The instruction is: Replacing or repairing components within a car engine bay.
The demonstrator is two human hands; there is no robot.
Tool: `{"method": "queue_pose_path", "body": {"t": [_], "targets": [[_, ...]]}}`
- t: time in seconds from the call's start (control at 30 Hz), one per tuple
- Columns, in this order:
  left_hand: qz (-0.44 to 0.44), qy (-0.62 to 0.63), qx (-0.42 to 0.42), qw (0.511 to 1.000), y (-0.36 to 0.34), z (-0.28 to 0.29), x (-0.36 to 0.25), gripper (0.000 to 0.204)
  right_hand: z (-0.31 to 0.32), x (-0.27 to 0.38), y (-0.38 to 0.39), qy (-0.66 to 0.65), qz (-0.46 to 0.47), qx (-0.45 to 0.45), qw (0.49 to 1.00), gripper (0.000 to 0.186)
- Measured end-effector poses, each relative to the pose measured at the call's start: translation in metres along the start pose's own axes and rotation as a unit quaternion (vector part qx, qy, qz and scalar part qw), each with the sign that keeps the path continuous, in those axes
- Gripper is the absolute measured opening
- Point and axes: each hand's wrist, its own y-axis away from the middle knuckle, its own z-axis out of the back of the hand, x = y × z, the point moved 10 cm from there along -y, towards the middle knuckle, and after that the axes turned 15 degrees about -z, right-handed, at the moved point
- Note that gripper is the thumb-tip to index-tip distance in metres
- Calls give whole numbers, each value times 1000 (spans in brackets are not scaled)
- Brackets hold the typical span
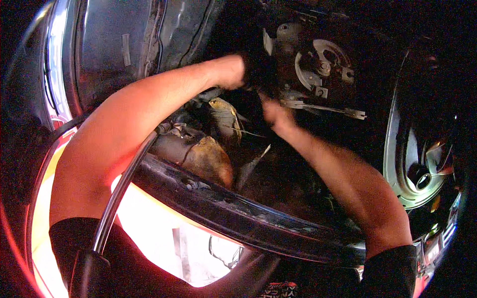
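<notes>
Both my arms reach over a dark painted metal edge (pixel 223 208) into a dim cavity of what looks like a vehicle body. My left hand (pixel 231 72) bends in at the upper middle, its fingers lost in deep shadow. Close by, a little lower and to the right, is my right hand (pixel 277 116), blurred, with its fingertips also in the dark. What either hand holds, if anything, is hidden. Just right of the hands sits a metal mechanism (pixel 325 64) with curved slotted plates. A thin metal strip (pixel 330 108) runs below it, beside my right wrist.
Under my left forearm lie a torn yellowish piece (pixel 226 116) and a rounded, rusty-brown part (pixel 211 156). A slim dark rod (pixel 124 191) slants up past my left arm. A pale, curved metal panel with a round hole (pixel 405 169) stands at the right.
</notes>
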Motion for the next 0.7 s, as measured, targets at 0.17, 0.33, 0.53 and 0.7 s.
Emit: {"method": "queue_pose_path", "body": {"t": [0.17,0.33,0.53,0.7], "targets": [[-89,-72,-176,978,12,16,-4,34,33,46,57,-49,-45,106,992,50],[105,31,-65,992,2,-17,42,36,30,66,74,-13,-85,152,985,76],[144,-48,-28,988,10,-16,58,36,40,72,80,-44,-30,79,995,77],[248,78,-39,965,26,10,49,28,52,80,94,-126,-3,86,988,74]]}}
